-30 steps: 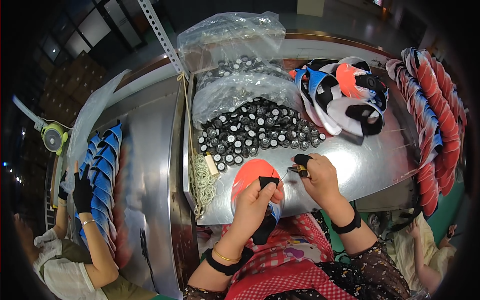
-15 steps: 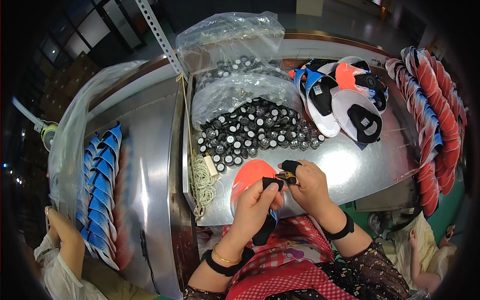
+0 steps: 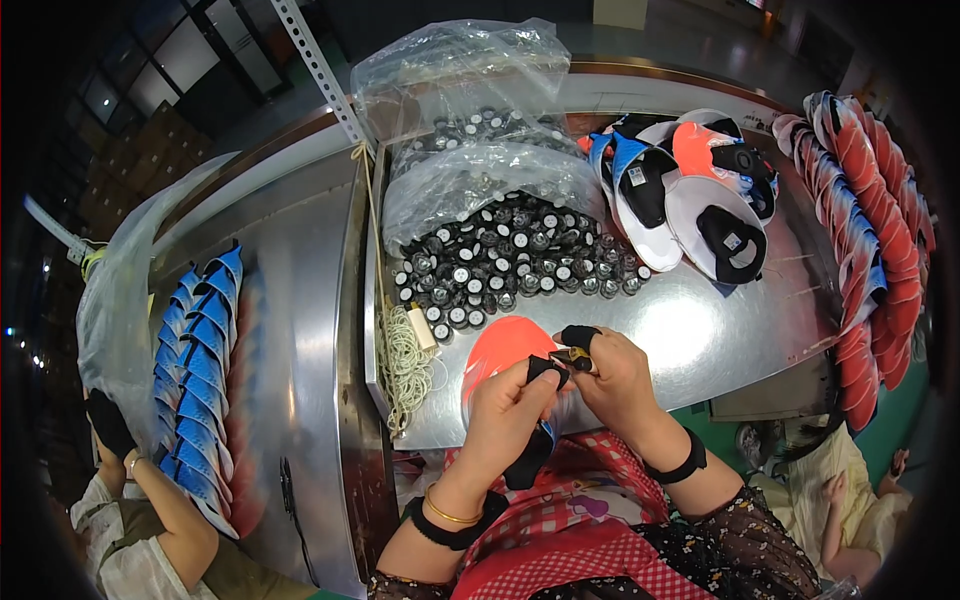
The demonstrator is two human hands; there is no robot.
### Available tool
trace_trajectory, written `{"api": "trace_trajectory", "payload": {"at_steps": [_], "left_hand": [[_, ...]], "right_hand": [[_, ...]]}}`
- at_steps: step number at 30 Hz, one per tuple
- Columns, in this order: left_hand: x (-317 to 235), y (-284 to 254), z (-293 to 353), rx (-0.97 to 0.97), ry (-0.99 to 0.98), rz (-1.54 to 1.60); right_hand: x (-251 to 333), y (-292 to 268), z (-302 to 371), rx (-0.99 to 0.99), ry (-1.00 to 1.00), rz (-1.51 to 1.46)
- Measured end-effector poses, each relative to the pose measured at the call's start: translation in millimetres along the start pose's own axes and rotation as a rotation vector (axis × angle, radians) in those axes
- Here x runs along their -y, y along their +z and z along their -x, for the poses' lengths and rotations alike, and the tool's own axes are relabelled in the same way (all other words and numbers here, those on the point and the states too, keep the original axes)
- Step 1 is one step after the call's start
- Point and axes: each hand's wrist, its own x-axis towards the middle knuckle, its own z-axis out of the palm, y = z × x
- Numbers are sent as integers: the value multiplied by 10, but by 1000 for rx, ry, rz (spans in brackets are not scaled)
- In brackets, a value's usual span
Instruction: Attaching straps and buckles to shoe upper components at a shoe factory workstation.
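Note:
An orange-topped cap or visor [image 3: 505, 345] with a black band is in front of me, at the near edge of the metal table. My left hand [image 3: 510, 405] is closed on it, thumb and fingers pinched together. Black coverings wrap some fingers of both hands. My right hand [image 3: 615, 375] is closed around a small black-and-yellow tool [image 3: 573, 358], whose tip meets the left fingertips. The exact kind of tool is too small to tell. What lies between the fingertips is hidden.
Beyond my hands lie many small black pieces with white round tops [image 3: 500, 260], spilling from a clear plastic bag [image 3: 480, 180]. Finished-looking caps [image 3: 715, 230] sit at back right, stacked caps [image 3: 865, 260] beyond. Cord [image 3: 405, 375] lies left. On the left table, blue stacks [image 3: 205, 370] stand by a co-worker's gloved hand [image 3: 110, 420].
The co-worker's arm on the left has shifted and a black-gloved hand now shows, with the plastic sheet there drawn lower and to the left. My own hands have barely moved.

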Motion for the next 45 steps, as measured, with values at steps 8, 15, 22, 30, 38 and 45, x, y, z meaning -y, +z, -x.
{"api": "trace_trajectory", "payload": {"at_steps": [8, 15, 22, 30, 38, 45], "left_hand": [[-47, -94, 22, -1, -100, 164], [-41, -206, 3, 178, -286, 501], [15, -260, 0, 226, -340, 592], [16, -262, -2, 234, -340, 520], [2, -277, -3, 276, -334, 505], [28, -271, -9, 283, -307, 439]], "right_hand": [[36, -81, -10, -53, -34, -30], [67, -32, 129, 343, 446, -958], [24, -23, 127, 430, 370, -828], [-4, 129, 188, 276, 140, -723], [34, 85, 134, 272, 73, -711], [36, 70, 155, 261, 110, -728]]}}
